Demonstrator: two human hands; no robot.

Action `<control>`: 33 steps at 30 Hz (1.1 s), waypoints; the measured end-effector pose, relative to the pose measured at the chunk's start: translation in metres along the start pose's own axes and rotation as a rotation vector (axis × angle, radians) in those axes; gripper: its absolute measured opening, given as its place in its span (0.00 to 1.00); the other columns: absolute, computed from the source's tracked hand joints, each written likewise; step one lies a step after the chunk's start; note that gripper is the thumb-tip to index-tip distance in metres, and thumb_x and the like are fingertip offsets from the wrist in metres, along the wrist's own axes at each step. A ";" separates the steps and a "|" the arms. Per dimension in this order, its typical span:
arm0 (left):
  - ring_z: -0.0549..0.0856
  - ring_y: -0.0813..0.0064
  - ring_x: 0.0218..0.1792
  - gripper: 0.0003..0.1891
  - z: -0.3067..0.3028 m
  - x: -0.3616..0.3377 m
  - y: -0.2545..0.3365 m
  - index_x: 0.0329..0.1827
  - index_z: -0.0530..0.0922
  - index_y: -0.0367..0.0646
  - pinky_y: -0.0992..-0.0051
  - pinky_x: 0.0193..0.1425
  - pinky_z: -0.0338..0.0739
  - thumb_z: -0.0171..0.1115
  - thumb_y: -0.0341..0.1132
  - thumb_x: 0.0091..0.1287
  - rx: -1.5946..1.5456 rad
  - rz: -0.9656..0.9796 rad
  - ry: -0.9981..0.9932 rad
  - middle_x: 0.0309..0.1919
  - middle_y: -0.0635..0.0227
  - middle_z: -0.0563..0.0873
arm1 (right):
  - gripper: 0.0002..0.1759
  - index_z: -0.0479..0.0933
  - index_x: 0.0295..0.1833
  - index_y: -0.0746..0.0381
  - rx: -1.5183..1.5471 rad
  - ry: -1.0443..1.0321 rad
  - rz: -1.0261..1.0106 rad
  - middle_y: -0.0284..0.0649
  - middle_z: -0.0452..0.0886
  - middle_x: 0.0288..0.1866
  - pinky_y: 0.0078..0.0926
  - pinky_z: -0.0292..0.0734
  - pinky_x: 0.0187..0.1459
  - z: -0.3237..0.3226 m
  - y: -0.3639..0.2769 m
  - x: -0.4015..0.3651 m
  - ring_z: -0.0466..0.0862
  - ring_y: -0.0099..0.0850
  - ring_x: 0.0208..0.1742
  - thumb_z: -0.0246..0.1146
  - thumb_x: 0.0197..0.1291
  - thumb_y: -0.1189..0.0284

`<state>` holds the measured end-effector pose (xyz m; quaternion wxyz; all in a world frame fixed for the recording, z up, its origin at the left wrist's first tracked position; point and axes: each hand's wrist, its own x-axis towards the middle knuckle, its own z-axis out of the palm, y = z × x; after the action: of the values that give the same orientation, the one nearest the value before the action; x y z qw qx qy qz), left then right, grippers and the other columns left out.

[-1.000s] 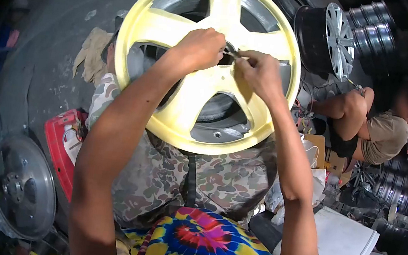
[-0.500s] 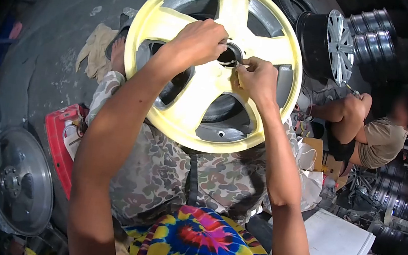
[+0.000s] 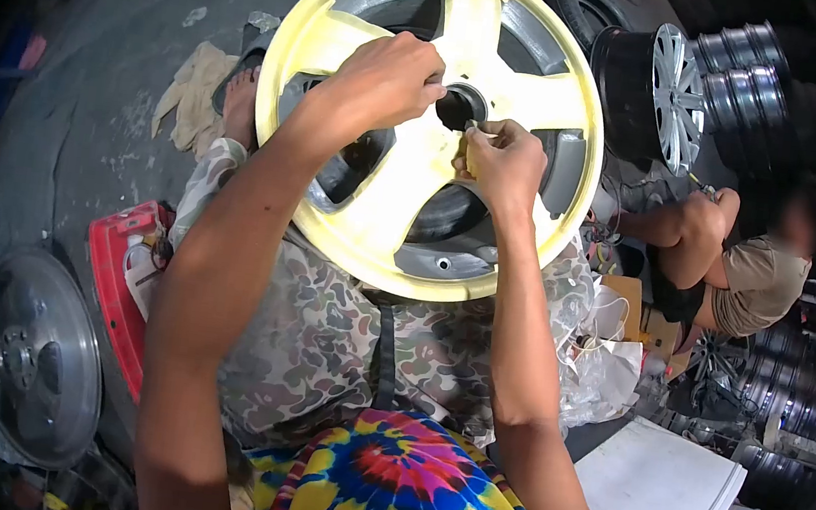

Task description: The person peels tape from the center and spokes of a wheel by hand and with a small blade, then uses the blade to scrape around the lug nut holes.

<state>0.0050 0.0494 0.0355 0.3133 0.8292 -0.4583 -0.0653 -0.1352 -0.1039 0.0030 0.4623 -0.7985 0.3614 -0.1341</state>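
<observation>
Down and leftward along the rim of the centre hole, my right hand (image 3: pixel 511 164) has shifted since the earlier frame, while my left hand (image 3: pixel 388 79) has slid a little to the left. The yellow wheel (image 3: pixel 424 178) is at upper centre, its lower edge over my camouflage trousers (image 3: pixel 307 349).

I have my left hand curled closed above the left side of the centre hole (image 3: pixel 460 107); I can't tell whether anything is in it. My right hand is closed in a pinch at the hole's lower right edge, thumb and forefinger together, but whatever is between them is too small to make out.

A beige cloth (image 3: pixel 194 98) lies on the floor at upper left, with a red case (image 3: pixel 116 297) below it and a grey wheel (image 3: pixel 34 358) at lower left. At upper right, a silver-faced wheel (image 3: pixel 677 99) stands near a seated person (image 3: pixel 752 279). A white panel (image 3: pixel 658 490) lies at lower right.
</observation>
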 end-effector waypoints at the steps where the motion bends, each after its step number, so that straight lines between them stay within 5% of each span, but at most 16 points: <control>1: 0.87 0.46 0.36 0.12 -0.003 -0.002 0.000 0.39 0.87 0.32 0.55 0.44 0.80 0.68 0.35 0.71 0.000 -0.022 -0.002 0.31 0.48 0.88 | 0.15 0.86 0.48 0.77 -0.002 -0.001 -0.002 0.45 0.90 0.28 0.25 0.86 0.37 -0.004 0.000 -0.003 0.93 0.29 0.30 0.73 0.64 0.75; 5: 0.87 0.48 0.39 0.13 -0.015 -0.013 -0.006 0.40 0.87 0.32 0.57 0.47 0.80 0.69 0.37 0.72 -0.008 -0.062 0.018 0.36 0.48 0.89 | 0.19 0.87 0.54 0.76 -0.055 0.035 -0.145 0.46 0.90 0.29 0.28 0.84 0.36 -0.020 0.001 -0.012 0.93 0.31 0.32 0.73 0.65 0.72; 8: 0.87 0.47 0.39 0.14 -0.024 -0.017 -0.002 0.42 0.88 0.32 0.57 0.48 0.80 0.69 0.38 0.72 -0.003 -0.117 -0.027 0.38 0.48 0.90 | 0.14 0.89 0.47 0.71 -0.244 -0.046 -0.303 0.55 0.88 0.32 0.39 0.82 0.41 -0.010 -0.005 -0.019 0.90 0.46 0.33 0.72 0.65 0.69; 12: 0.87 0.46 0.40 0.14 -0.020 -0.028 -0.010 0.43 0.88 0.32 0.57 0.49 0.80 0.68 0.38 0.72 0.002 -0.114 -0.015 0.37 0.48 0.90 | 0.09 0.86 0.42 0.71 -0.181 0.038 -0.397 0.56 0.86 0.38 0.42 0.81 0.44 0.011 0.004 -0.015 0.88 0.50 0.38 0.70 0.66 0.73; 22: 0.87 0.45 0.41 0.15 -0.022 -0.035 -0.005 0.44 0.88 0.32 0.56 0.51 0.80 0.67 0.39 0.72 -0.014 -0.139 -0.045 0.37 0.46 0.90 | 0.05 0.84 0.42 0.70 -0.244 0.017 -0.595 0.52 0.81 0.38 0.45 0.80 0.38 0.015 0.004 -0.022 0.86 0.52 0.35 0.69 0.64 0.78; 24: 0.87 0.45 0.41 0.15 -0.022 -0.036 -0.005 0.44 0.88 0.32 0.56 0.51 0.80 0.68 0.38 0.72 -0.016 -0.141 -0.041 0.36 0.46 0.90 | 0.04 0.82 0.41 0.69 -0.366 -0.006 -0.752 0.52 0.79 0.38 0.47 0.80 0.38 0.015 0.001 -0.022 0.85 0.54 0.35 0.69 0.63 0.79; 33: 0.88 0.46 0.38 0.14 -0.016 -0.038 -0.010 0.42 0.89 0.31 0.57 0.48 0.80 0.68 0.37 0.71 -0.029 -0.143 -0.031 0.36 0.45 0.90 | 0.05 0.83 0.41 0.69 -0.655 -0.050 -0.893 0.49 0.81 0.39 0.46 0.83 0.41 0.004 0.003 -0.010 0.88 0.51 0.37 0.67 0.64 0.78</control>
<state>-0.0030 0.0911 0.0359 0.3127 0.8540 -0.4019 -0.1068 -0.1417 -0.0953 -0.0007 0.0966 -0.9792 -0.0008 -0.1787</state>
